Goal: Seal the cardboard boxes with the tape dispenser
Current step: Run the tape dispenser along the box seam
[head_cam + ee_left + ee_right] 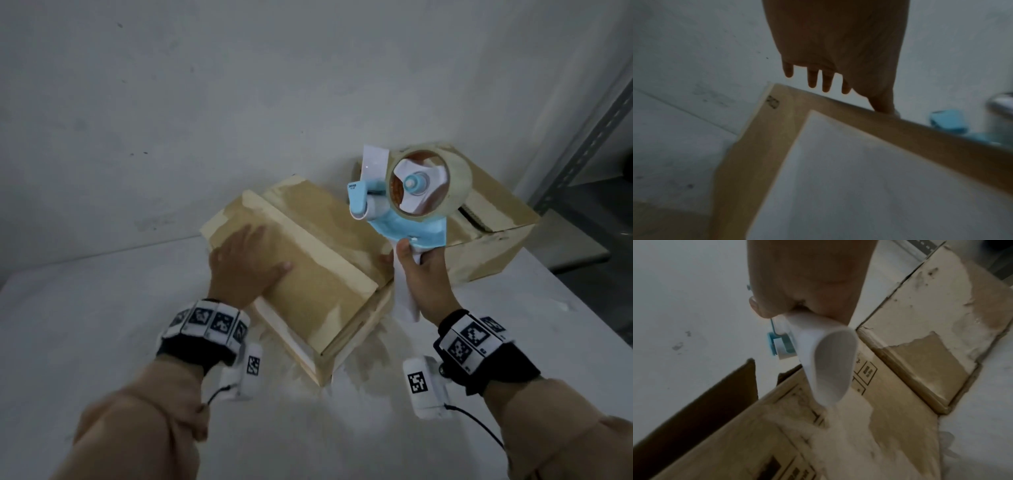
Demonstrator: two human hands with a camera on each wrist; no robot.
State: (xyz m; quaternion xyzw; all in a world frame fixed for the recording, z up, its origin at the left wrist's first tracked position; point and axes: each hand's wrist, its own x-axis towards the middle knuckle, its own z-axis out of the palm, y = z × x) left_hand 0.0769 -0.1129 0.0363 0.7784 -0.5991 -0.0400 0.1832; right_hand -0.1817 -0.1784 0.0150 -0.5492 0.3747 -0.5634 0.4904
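A brown cardboard box (318, 274) stands on the white table in the head view, its top flaps folded down with a seam running along the middle. My left hand (245, 263) lies flat on the left flap, fingers straight. In the left wrist view the left hand (826, 78) reaches over the box edge (920, 129). My right hand (423, 274) grips the white handle of a blue and white tape dispenser (411, 198), held in the air above the box's right edge. The right wrist view shows the handle (830, 363) below my right hand (797, 288). A second box (493, 226) sits behind.
A white wall (205, 102) rises just behind the boxes. The white table (85, 325) extends to the left and toward me. A grey metal shelf upright (589, 137) stands at the far right, past the table's right edge.
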